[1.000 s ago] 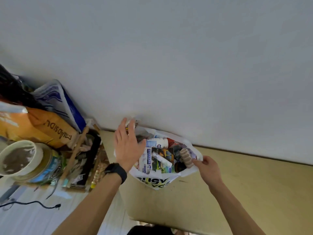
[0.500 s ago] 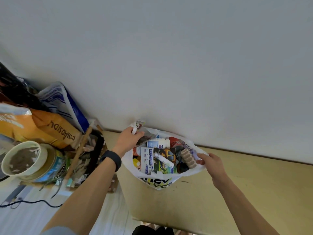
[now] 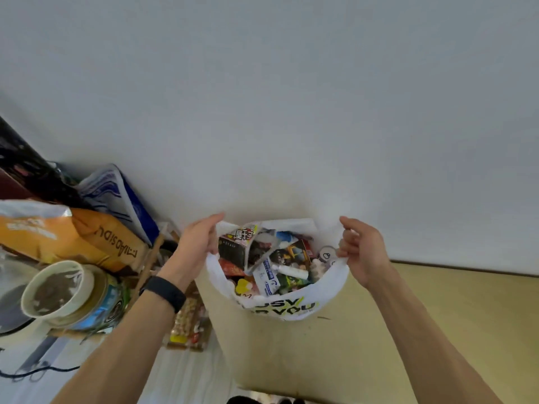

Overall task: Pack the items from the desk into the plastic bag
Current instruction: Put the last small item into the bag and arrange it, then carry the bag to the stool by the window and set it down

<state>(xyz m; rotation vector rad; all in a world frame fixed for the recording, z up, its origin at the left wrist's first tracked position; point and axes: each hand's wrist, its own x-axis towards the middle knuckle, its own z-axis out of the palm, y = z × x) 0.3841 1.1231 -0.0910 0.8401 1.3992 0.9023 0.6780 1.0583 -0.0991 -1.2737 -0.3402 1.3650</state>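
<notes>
A white plastic bag [image 3: 280, 309] with yellow and black lettering stands on the yellow desk [image 3: 437, 330] against the wall. It is full of several packed items: small boxes, snack packets and a white tube [image 3: 290, 271]. My left hand [image 3: 197, 243] grips the bag's left rim, fingers curled over the edge. My right hand [image 3: 360, 252] pinches the right rim. Both hands hold the mouth of the bag wide apart.
Left of the desk stand an orange sack [image 3: 73, 237], a blue and white bag [image 3: 116, 193] and a round tin with a bowl [image 3: 58, 290] on top. A packet of snacks [image 3: 188, 325] lies beside the desk's left edge. A black cable [image 3: 38, 371] runs across the floor.
My left hand closed on the bag's left rim and my right hand took the right rim. Both pulled outward and up, spreading the bag's mouth.
</notes>
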